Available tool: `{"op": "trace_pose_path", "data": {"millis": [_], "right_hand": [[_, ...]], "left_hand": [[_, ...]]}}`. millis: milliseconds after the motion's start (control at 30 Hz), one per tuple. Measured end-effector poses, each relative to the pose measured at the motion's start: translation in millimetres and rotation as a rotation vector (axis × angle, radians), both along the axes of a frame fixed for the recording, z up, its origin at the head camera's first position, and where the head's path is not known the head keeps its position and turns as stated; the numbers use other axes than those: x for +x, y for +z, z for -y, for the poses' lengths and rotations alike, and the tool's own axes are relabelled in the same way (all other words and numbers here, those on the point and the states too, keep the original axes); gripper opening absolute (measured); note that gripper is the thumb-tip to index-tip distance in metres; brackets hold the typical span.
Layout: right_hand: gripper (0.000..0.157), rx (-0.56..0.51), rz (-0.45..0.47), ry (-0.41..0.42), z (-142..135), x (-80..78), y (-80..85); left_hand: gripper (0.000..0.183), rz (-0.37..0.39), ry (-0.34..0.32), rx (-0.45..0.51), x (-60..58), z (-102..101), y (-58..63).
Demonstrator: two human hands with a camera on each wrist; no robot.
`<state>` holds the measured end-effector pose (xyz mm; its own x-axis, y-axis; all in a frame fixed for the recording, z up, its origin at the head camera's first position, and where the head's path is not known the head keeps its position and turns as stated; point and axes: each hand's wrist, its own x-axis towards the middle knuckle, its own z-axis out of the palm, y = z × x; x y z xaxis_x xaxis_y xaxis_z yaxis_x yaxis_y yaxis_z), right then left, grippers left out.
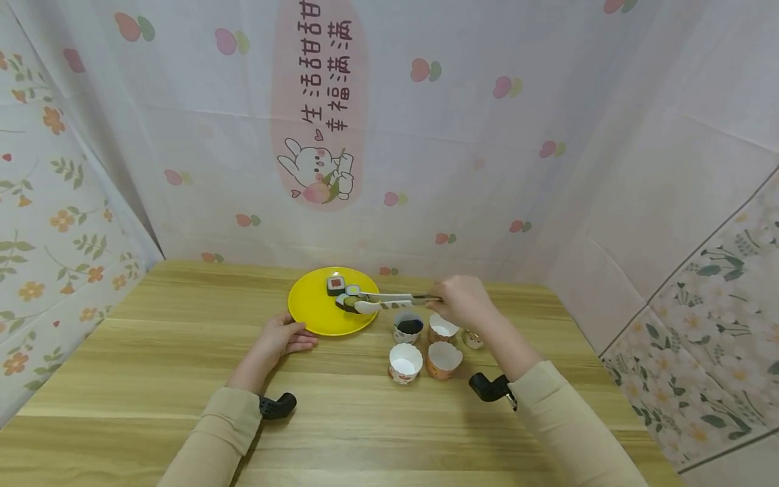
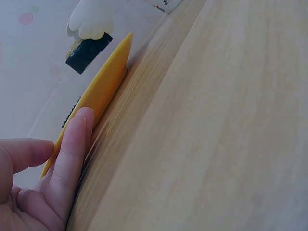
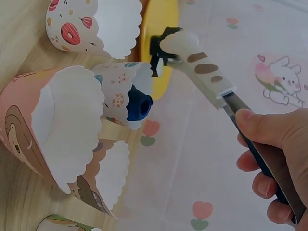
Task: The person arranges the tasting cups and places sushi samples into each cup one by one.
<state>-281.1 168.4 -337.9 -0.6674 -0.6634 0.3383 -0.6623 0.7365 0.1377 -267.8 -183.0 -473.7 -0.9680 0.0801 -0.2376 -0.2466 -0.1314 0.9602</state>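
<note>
My left hand (image 1: 276,343) pinches the near left rim of a yellow plate (image 1: 312,312), thumb above and fingers beneath in the left wrist view. In my right hand (image 1: 464,302) is a pair of tongs (image 3: 204,72) with white paw-shaped tips, its metal handle gripped by the fingers. The tips hold a dark sushi roll piece (image 2: 88,53) above the plate in the left wrist view. A toy sushi roll (image 1: 336,285) with a red centre lies on the plate, and another piece (image 1: 353,289) shows beside it, partly behind the tongs.
Several patterned paper cups stand right of the plate. One cup (image 3: 113,84) contains a dark blue piece (image 3: 139,104); a white-lined cup (image 1: 404,364) and an orange cup (image 1: 443,360) stand nearer. A printed curtain (image 1: 487,169) hangs behind the wooden table (image 1: 365,433).
</note>
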Motion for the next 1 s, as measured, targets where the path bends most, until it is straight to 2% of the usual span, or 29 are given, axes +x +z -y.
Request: {"op": "trace_pose_path", "data": {"millis": [267, 567, 800, 1000], "right_hand": [[0.012, -0.036, -0.03, 0.03, -5.4, 6.5, 0.8], [0.012, -0.088, -0.015, 0.005, -14.7, 13.4, 1.8], [0.023, -0.107, 0.012, -0.027, -22.8, 18.9, 4.2], [0.02, -0.123, 0.009, -0.046, -30.8, 24.8, 4.8]], "left_hand": [[0.043, 0.003, 0.001, 0.005, 0.1, -0.5, -0.4], [0.042, -0.002, 0.005, 0.008, 0.4, -0.5, -0.9], [0.043, -0.003, 0.005, 0.006, 0.8, -0.4, 0.0], [0.043, -0.004, -0.004, 0.012, 1.3, -1.6, 0.3]]}}
